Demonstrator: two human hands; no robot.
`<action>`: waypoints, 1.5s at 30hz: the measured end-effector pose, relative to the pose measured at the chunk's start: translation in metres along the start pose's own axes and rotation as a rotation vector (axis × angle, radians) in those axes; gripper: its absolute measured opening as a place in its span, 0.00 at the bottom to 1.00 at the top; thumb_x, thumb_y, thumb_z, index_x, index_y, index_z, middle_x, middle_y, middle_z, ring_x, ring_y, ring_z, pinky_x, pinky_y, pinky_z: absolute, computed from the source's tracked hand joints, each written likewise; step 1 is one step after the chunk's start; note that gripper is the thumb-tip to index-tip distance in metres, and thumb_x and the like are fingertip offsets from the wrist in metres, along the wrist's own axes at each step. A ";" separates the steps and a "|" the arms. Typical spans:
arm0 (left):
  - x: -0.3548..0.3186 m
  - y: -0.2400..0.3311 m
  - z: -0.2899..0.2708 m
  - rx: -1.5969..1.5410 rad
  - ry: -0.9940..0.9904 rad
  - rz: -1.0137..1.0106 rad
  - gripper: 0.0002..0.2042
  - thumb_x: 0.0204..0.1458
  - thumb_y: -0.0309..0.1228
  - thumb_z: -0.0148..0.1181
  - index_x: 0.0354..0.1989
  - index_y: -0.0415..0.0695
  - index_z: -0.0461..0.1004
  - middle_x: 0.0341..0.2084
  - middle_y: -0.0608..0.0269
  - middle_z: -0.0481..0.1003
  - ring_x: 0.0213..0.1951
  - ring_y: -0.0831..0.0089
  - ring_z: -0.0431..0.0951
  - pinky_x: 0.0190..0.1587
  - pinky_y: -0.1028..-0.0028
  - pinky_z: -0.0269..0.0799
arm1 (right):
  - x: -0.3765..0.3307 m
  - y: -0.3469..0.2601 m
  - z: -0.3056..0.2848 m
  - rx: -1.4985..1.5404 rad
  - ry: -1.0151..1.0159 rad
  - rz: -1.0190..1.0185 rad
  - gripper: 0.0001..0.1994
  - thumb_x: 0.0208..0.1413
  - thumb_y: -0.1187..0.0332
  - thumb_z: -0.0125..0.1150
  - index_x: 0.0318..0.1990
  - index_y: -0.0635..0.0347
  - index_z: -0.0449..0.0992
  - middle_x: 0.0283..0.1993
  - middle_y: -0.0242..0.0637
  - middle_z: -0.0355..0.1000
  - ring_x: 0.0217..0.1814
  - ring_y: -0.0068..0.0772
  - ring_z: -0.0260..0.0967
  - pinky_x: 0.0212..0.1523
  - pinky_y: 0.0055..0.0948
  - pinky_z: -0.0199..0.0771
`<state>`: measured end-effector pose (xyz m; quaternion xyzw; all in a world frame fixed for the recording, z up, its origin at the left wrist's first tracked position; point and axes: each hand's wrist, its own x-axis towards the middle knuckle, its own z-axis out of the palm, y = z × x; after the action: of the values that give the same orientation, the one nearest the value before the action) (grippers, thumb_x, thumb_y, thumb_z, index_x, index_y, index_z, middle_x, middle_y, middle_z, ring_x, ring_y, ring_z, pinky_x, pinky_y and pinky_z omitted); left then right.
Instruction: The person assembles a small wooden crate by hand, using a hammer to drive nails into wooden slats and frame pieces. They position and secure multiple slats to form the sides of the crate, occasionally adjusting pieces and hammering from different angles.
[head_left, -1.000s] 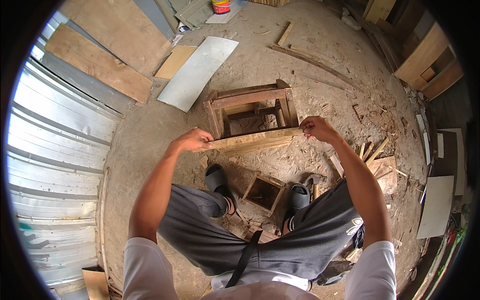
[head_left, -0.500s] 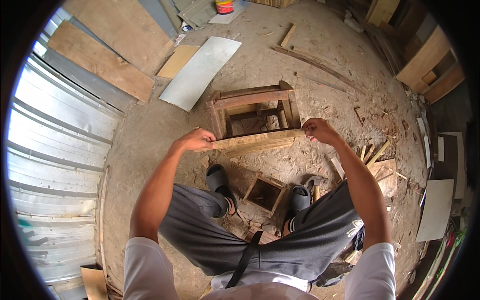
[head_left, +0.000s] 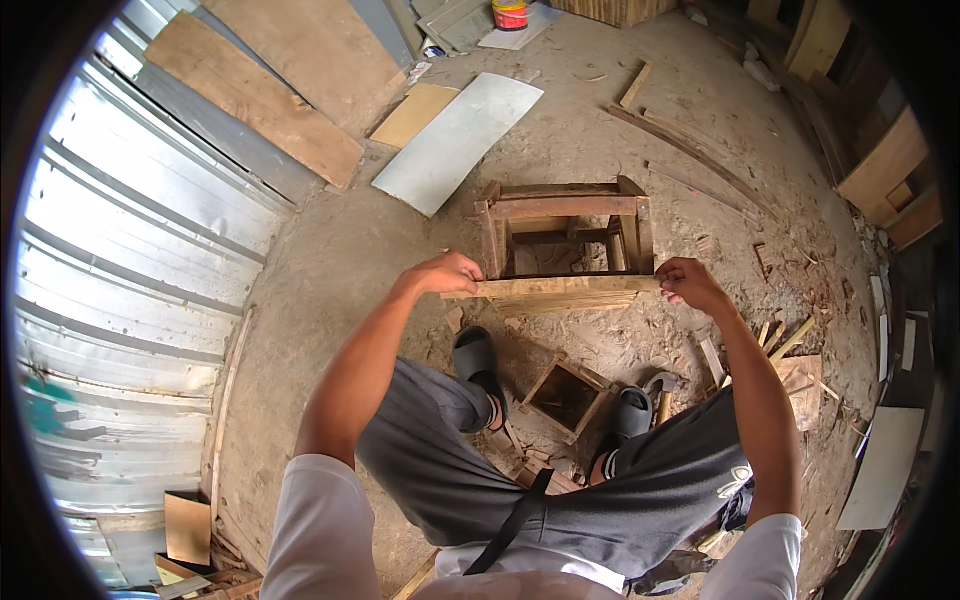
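My left hand (head_left: 450, 274) pinches the left end of a pale wooden board (head_left: 570, 290), and the fingers of my right hand (head_left: 688, 283) are closed on its right end. The board lies level across the near side of a worn wooden stool-like frame (head_left: 565, 207), which rests on the ground. Through the frame's open middle, crossbars and the floor show. Whether the board touches the frame along its whole length, I cannot tell. Between my feet sits a small open wooden box (head_left: 568, 397).
Next to my right sandal (head_left: 628, 412) is a hammer (head_left: 662, 385). Wood scraps (head_left: 790, 350) lie to the right, long strips (head_left: 690, 155) farther off. A white panel (head_left: 460, 140) lies beyond the frame. Corrugated metal sheeting (head_left: 150, 240) walls the left side. A red bucket (head_left: 509, 14) stands far back.
The whole scene has shifted right in the view as my head turned. The board now looks more level, and both hands keep hold of its ends.
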<state>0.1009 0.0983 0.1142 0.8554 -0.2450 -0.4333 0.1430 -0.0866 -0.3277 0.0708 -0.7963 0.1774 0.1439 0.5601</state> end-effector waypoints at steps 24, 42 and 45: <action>0.007 -0.014 0.001 -0.027 0.032 0.075 0.18 0.48 0.37 0.62 0.47 0.43 0.77 0.43 0.58 0.79 0.45 0.67 0.77 0.47 0.69 0.71 | -0.002 0.003 0.001 0.046 0.014 0.012 0.11 0.53 0.76 0.61 0.44 0.66 0.75 0.36 0.39 0.76 0.35 0.28 0.76 0.33 0.27 0.79; -0.010 0.023 -0.015 0.123 0.094 0.047 0.17 0.48 0.39 0.61 0.45 0.46 0.77 0.42 0.61 0.79 0.46 0.65 0.76 0.49 0.67 0.70 | -0.008 -0.027 -0.015 0.034 0.080 -0.013 0.11 0.57 0.77 0.56 0.47 0.69 0.73 0.39 0.44 0.76 0.38 0.33 0.76 0.34 0.29 0.81; -0.016 0.040 -0.018 0.092 0.141 0.117 0.15 0.49 0.39 0.61 0.43 0.45 0.77 0.42 0.61 0.78 0.45 0.66 0.76 0.47 0.67 0.69 | -0.024 -0.061 -0.032 0.265 0.240 -0.253 0.18 0.62 0.70 0.57 0.57 0.68 0.67 0.45 0.43 0.74 0.44 0.33 0.74 0.42 0.31 0.81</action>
<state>0.0957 0.0742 0.1541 0.8736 -0.3035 -0.3514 0.1458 -0.0805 -0.3362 0.1431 -0.7430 0.1588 -0.0481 0.6484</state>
